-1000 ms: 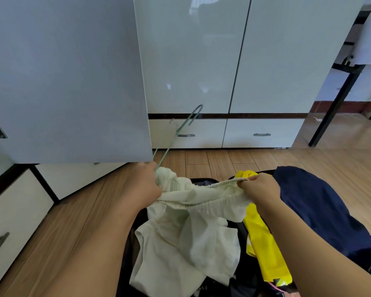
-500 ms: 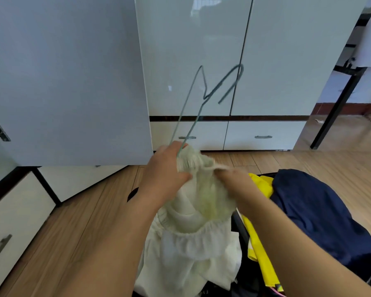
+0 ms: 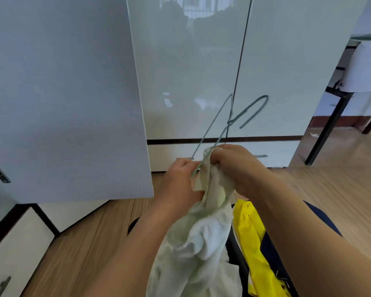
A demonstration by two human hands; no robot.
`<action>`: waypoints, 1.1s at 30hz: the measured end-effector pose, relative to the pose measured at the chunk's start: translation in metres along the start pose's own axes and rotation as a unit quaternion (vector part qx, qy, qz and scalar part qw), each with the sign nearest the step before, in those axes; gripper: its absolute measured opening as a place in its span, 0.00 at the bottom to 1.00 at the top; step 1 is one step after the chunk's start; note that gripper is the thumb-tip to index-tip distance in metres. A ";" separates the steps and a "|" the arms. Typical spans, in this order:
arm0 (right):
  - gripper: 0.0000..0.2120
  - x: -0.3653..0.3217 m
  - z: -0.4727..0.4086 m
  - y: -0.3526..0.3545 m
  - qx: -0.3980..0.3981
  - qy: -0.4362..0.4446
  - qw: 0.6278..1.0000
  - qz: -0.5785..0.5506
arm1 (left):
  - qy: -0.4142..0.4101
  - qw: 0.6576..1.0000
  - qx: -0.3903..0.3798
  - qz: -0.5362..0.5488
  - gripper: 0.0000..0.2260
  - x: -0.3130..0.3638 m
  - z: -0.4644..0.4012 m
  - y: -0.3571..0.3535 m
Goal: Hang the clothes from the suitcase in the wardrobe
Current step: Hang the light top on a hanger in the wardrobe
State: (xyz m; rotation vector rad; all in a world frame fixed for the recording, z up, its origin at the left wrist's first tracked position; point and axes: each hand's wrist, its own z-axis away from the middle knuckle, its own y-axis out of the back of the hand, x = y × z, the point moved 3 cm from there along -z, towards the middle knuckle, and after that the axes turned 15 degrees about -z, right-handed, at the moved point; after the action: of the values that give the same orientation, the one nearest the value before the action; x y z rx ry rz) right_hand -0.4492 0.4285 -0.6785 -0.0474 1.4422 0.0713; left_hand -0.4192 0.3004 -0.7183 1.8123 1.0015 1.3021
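Both hands [image 3: 180, 179] [image 3: 234, 166] grip pale garment [image 3: 201, 232] onto wire hanger [image 3: 229, 121]; next, probably seating the fabric, then hanging in wardrobe [image 3: 191, 71].

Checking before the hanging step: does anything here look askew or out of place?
Nothing damaged or spilled. The thin green wire hanger is tilted, its hook pointing right toward the glossy white wardrobe doors. The pale cream garment is bunched between the left hand and right hand, not spread along the hanger.
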 end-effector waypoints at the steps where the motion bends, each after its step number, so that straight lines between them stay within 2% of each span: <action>1: 0.11 -0.016 -0.001 -0.002 0.008 -0.021 1.000 -0.007 | 0.004 1.000 -0.017 0.020 0.25 0.003 -0.004 0.010; 3: 0.12 -0.054 -0.003 -0.005 0.010 -0.043 0.999 -0.025 | 0.017 0.998 -0.027 0.048 0.19 0.010 -0.011 0.034; 7: 0.09 -0.141 -0.004 -0.011 0.044 -0.024 0.995 -0.090 | 0.043 0.992 0.014 0.116 0.08 0.040 -0.032 0.105; 10: 0.13 -0.219 -0.001 -0.015 0.050 -0.029 0.991 -0.118 | 0.057 0.981 0.039 0.182 0.08 0.073 -0.050 0.171; 13: 0.05 -0.297 0.003 -0.007 0.073 -0.034 0.992 -0.099 | 0.064 0.970 0.067 0.225 0.08 0.102 -0.067 0.248; 15: 0.03 -0.338 0.006 0.004 0.102 -0.035 0.992 -0.071 | 0.064 0.961 0.065 0.262 0.08 0.114 -0.074 0.296; 17: 0.04 -0.385 0.012 0.017 0.127 -0.042 0.989 -0.063 | 0.060 0.952 0.040 0.299 0.09 0.129 -0.083 0.352; 21: 0.03 -0.462 0.023 0.037 0.141 -0.074 0.985 -0.073 | 0.050 0.937 -0.061 0.341 0.11 0.162 -0.099 0.455; 24: 0.02 -0.508 0.025 0.048 0.144 -0.093 0.981 -0.087 | 0.028 0.936 -0.119 0.330 0.22 0.175 -0.101 0.520; 27: 0.08 -0.559 0.039 0.054 0.147 -0.083 0.980 -0.103 | 0.036 0.929 -0.176 0.324 0.30 0.178 -0.092 0.570; 30: 0.12 -0.597 0.053 0.058 0.160 -0.073 0.974 -0.144 | 0.029 0.932 -0.187 0.309 0.31 0.179 -0.082 0.608; 33: 0.09 -0.626 0.070 0.064 0.163 -0.045 0.973 -0.159 | 0.027 0.935 -0.200 0.293 0.34 0.180 -0.071 0.639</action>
State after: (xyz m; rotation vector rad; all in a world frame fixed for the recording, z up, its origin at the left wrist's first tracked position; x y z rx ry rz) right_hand -0.4646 0.4850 -0.0484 -0.0049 1.3239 -0.4217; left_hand -0.3258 0.1635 -0.0711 1.8108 0.1720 1.7614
